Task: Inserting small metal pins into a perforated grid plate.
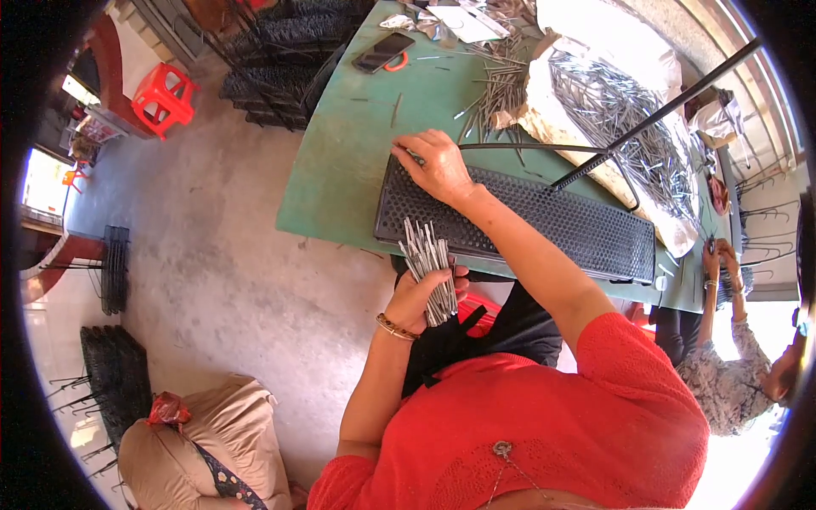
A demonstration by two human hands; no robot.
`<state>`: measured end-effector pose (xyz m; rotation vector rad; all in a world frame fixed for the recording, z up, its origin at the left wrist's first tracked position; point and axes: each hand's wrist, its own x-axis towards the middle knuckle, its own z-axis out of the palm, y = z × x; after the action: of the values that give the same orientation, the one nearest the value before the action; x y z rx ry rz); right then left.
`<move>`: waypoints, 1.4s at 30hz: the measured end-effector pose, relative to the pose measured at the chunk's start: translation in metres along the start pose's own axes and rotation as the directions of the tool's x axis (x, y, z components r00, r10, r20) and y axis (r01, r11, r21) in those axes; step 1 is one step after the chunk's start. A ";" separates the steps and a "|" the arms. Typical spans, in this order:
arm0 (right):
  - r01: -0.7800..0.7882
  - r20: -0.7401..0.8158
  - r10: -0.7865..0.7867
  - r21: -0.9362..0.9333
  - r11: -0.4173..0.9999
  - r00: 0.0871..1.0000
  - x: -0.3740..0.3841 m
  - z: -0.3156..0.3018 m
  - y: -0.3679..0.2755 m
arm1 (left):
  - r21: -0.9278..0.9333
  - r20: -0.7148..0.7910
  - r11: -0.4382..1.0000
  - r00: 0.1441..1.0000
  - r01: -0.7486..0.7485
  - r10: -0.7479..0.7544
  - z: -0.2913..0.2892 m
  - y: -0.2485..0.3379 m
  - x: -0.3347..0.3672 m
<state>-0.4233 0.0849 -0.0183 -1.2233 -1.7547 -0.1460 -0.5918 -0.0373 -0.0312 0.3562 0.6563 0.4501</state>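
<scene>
My left hand (416,297), with a bracelet at its wrist, grips a bundle of thin silvery metal rods (427,259) held upright in front of the table. A long black perforated rack panel (552,217) lies along the table's near edge, with black bars rising from it. At the panel's far left corner is my right hand (438,166), its fingers bent and drawn together. What they pinch there, if anything, is too small to make out. My right forearm crosses over the panel and hides part of it.
An open sack (544,110) full of metal rods lies on the green table (327,161), beside loose rods (501,85) and a phone (382,53). Black racks (280,68) stack behind. A red stool (164,98) stands left. Co-workers sit right (735,374) and lower left (200,450).
</scene>
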 end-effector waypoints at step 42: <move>-0.842 0.571 0.629 0.449 0.299 0.528 -0.018 -0.081 -0.039 | 0.224 -0.001 0.955 0.980 -0.194 0.200 0.001 0.003 0.004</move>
<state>-0.4021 0.0083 0.0272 -1.3700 -1.0423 1.2438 -0.5893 -0.0327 -0.0315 0.6342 0.6998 0.5732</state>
